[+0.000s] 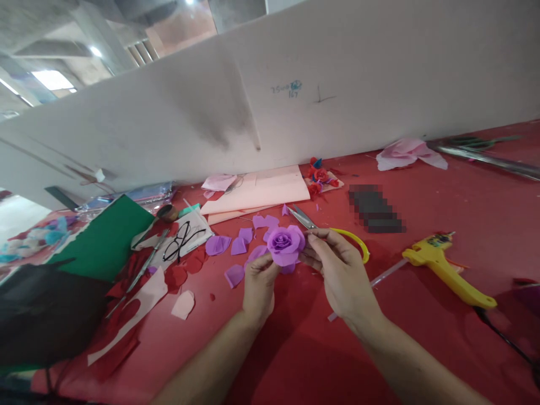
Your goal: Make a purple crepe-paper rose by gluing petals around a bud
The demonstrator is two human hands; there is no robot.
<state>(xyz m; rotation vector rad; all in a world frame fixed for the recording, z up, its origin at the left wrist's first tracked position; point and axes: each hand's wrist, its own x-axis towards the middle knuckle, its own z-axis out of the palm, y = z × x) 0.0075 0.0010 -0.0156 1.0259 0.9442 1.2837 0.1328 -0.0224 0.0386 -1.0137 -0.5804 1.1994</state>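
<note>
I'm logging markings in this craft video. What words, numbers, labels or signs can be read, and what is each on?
"75": start of the blue handwriting on the white board; the rest, and the line under it, are too blurred to read.
Pen cross: a thin mark beside it on the same board.
Label on the yellow glue gun: too small to read.
Purple paper rose, held by left hand and right hand: no writing.

The scene is viewed from one head-worn camera, directed forward and down across the red worktop (422,349). The left hand (258,284) and right hand (337,270) are caught close, near the middle of the frame. A white partition (337,84) is faced beyond, and the view is tilted, with ceiling (50,34) shown upper left.
</note>
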